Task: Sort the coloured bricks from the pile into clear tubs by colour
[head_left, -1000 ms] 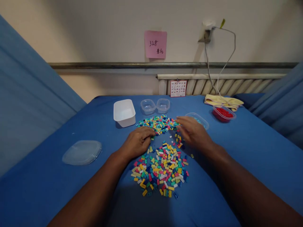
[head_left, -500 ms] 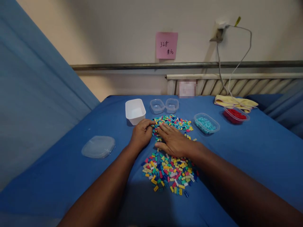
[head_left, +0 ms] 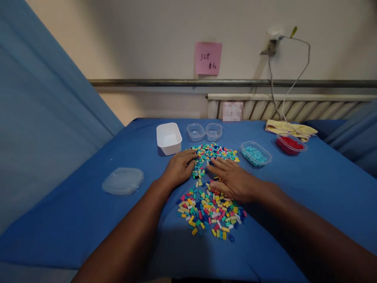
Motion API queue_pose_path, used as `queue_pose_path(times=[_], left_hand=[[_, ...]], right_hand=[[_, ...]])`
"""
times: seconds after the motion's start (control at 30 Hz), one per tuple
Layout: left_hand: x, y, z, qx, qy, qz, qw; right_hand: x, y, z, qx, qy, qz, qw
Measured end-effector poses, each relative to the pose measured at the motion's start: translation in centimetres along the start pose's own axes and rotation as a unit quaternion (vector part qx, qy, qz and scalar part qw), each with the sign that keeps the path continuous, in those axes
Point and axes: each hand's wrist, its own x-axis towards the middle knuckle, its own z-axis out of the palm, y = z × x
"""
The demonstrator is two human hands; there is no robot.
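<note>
Small multicoloured toy bricks lie in two joined heaps on a blue cloth. My left hand rests at the left edge of the far heap, palm down, fingers stretched over some bricks. Across from it, my right hand lies flat with fingers spread, on the right side between the near and far heaps. Neither hand visibly grips a brick; what lies under the palms is hidden.
Behind the heaps stand a white tub and two clear containers. To the right are a container of light-blue bricks, a container of red pieces and a yellow cloth. Clear lids lie stacked on the left.
My right hand has slid to the right, away from the left hand. The left hand's fingers, curled before, are now stretched out. More bricks show between the hands.
</note>
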Motion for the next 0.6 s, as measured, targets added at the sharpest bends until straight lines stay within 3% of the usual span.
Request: queue_pose_path(times=[0.13, 0.23, 0.43, 0.6], left_hand=[[0.0, -0.1, 0.0, 0.016, 0.008, 0.001, 1.000], [0.0, -0.3, 0.0, 0.036, 0.008, -0.009, 0.999], [0.0, 0.1, -0.1, 0.039, 0.025, -0.008, 0.999], [0.0, 0.3, -0.2, 0.044, 0.005, 0.016, 0.999]], right_hand=[[-0.5, 2.3, 0.3, -0.017, 0.032, 0.049, 0.998], [-1.6, 2.8, 0.8, -0.012, 0.024, 0.037, 0.999], [-4.3, 1.6, 0.2, 0.007, 0.017, -0.005, 1.000], [-2.1, 0.3, -0.7, 0.003, 0.032, -0.036, 0.999]])
